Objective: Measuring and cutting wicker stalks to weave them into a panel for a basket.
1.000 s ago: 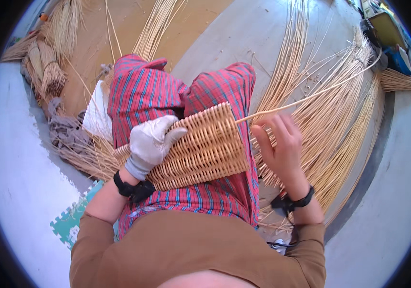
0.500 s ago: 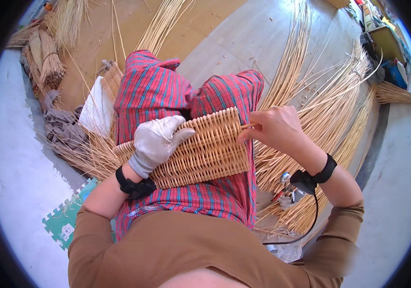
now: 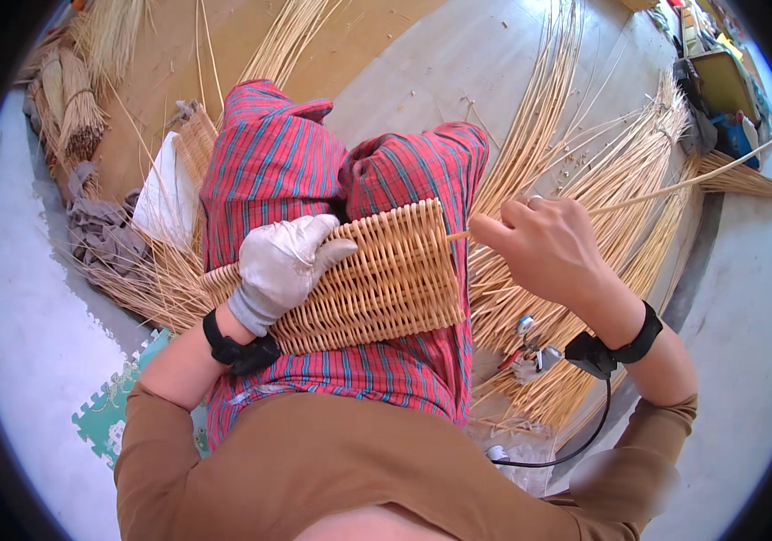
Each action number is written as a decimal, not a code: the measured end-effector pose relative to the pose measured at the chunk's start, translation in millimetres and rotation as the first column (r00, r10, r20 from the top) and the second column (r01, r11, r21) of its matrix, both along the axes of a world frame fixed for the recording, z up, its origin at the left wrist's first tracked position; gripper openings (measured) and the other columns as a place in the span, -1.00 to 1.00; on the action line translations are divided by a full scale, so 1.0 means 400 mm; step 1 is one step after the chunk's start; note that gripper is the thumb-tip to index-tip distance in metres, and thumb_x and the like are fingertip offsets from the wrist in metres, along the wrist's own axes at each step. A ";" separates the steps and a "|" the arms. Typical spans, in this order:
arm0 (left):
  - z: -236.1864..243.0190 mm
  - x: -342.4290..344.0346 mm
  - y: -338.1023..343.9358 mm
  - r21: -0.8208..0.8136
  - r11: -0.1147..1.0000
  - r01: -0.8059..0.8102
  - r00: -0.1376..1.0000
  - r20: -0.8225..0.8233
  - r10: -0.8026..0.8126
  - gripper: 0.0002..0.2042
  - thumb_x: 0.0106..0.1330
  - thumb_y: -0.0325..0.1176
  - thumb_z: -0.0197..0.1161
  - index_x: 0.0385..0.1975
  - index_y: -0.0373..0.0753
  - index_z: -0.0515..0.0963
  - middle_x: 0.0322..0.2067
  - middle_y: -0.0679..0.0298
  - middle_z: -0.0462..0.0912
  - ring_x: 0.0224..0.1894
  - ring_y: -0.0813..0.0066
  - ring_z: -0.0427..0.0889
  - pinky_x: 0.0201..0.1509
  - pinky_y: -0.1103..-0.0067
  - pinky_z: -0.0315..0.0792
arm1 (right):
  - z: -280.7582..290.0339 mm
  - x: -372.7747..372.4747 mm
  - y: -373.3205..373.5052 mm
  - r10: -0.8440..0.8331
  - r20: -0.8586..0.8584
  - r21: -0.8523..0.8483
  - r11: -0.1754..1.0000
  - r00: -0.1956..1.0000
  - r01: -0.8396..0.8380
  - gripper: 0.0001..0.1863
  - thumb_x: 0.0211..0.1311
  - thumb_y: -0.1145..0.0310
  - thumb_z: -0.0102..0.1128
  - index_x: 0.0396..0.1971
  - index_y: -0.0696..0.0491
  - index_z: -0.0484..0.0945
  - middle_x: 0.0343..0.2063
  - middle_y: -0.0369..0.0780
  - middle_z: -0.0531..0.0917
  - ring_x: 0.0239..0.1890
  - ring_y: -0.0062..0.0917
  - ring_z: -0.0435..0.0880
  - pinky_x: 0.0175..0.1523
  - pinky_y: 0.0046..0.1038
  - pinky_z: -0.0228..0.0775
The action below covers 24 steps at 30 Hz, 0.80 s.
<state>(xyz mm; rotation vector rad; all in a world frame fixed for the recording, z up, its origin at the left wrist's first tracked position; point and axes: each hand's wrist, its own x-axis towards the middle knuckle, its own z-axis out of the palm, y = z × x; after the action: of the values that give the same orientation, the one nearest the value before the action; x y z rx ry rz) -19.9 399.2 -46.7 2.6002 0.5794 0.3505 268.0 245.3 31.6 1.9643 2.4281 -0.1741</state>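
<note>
A woven wicker panel (image 3: 381,284) is laid aslant across the striped trousers (image 3: 273,162), its left part covered by the gloved left hand (image 3: 285,266). By that hand, half closed, the panel is clasped, with the thumb lying over the weave. The bare right hand (image 3: 539,239) is curled, apparently around a pale rod (image 3: 702,177) that juts from the panel's right edge; its fingertips are hidden, so the firmness of the hold cannot be told.

The rod could be kinked or split where it leaves the weave, if it is bent sharply so close to the edge. The panel could be twisted or slid on the soft cloth, since it seems steadied mainly by the left hand. The rod's long free end, reaching over the loose rods (image 3: 643,149) on the floor, could be snagged among them. The black cable (image 3: 606,419) hanging from the right wrist could be caught by a swing of the forearm, and the bare fingers could be scratched by a splinter.
</note>
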 end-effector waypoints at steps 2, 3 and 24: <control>-0.006 -0.003 0.000 0.013 1.000 0.003 1.000 0.016 -0.003 -0.69 0.33 -0.14 0.37 -0.19 -0.28 0.64 -0.39 0.10 0.72 -0.41 0.10 0.73 -0.32 0.38 0.58 | -0.013 -0.006 0.003 -0.024 -0.015 -0.070 0.997 1.000 0.023 -0.83 0.10 0.45 0.20 -0.31 -0.14 0.55 -0.60 -0.31 0.58 -0.52 -0.38 0.68 -0.51 -0.25 0.39; -0.008 -0.006 0.000 -0.002 1.000 -0.010 1.000 -0.006 0.010 -0.70 0.33 -0.13 0.38 -0.18 -0.27 0.64 -0.40 0.10 0.72 -0.41 0.09 0.72 -0.33 0.37 0.57 | -0.020 -0.004 0.009 -0.037 -0.014 -0.102 0.994 0.999 0.035 -0.82 0.09 0.46 0.20 -0.31 -0.14 0.55 -0.58 -0.32 0.59 -0.50 -0.38 0.69 -0.50 -0.24 0.40; 0.019 0.010 -0.016 -0.341 0.932 -0.122 0.986 0.064 0.153 -0.70 0.33 -0.08 0.39 -0.27 -0.23 0.67 -0.48 0.09 0.69 -0.45 0.14 0.71 -0.37 0.43 0.52 | -0.128 -0.102 -0.076 -0.399 -0.400 0.260 0.814 0.825 0.519 -0.80 0.38 0.16 0.24 -0.28 -0.02 0.64 -0.57 -0.16 0.63 -0.47 -0.21 0.66 -0.35 -0.19 0.46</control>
<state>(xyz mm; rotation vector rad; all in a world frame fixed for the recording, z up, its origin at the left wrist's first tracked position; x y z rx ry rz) -16.1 392.9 -39.0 2.2109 0.7238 0.3746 227.3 215.0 -19.4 2.9037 2.2060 -0.0635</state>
